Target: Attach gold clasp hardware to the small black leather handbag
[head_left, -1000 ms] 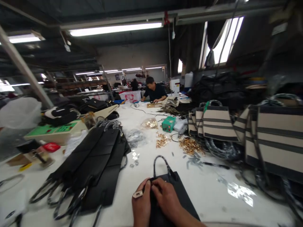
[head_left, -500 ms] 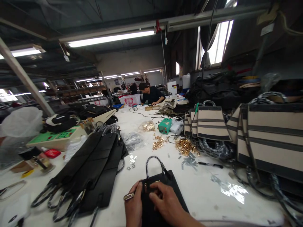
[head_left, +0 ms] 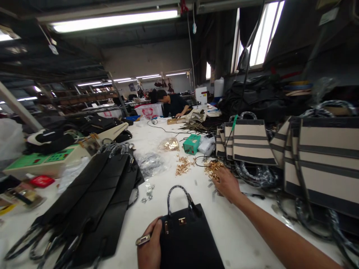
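Note:
My left hand [head_left: 151, 243] is closed on the left edge of a black handbag [head_left: 193, 243], its thumb on the front. A small silver metal piece [head_left: 143, 240] sticks out from the same hand. The handbag lies front up, its arched handle [head_left: 178, 186] pointing away from me. On its front are a narrow gold plate [head_left: 166, 227] and a gold clasp fitting [head_left: 182, 221]. My right hand [head_left: 226, 183] reaches to a pile of gold metal fittings [head_left: 211, 167]. Its fingers are bent and bunched at the pile; what lies between the fingertips is hidden.
Several flat black bag pieces [head_left: 95, 194] are stacked at left. Beyond are loose gold fittings [head_left: 183, 166], a clear bag of gold parts [head_left: 169, 144] and a green box [head_left: 192, 144]. Striped bags [head_left: 252, 142] stand at right. Another person [head_left: 174, 104] sits at the far end.
My right hand has left the handbag and moved away to the right, to the gold pile. The gold clasp fitting on the front now shows. My left hand stays on the handbag.

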